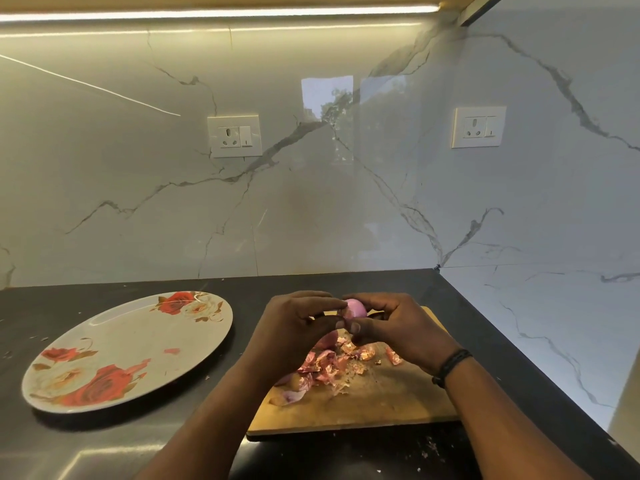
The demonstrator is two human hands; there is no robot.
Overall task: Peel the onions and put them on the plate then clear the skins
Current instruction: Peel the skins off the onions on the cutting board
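Onion (355, 308), pale purple, sits pinched between the left hand (294, 323) and right hand (398, 327), both curled round it above the far edge of the wooden board (398, 400). Skins (329, 365) litter the board's middle. Off its left edge lies the rose-patterned plate (121, 344).

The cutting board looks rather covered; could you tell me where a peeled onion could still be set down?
The plate is almost bare. The cutting board has free wood along its near edge and right side. Its middle is crowded with skins beneath both hands holding the onion.
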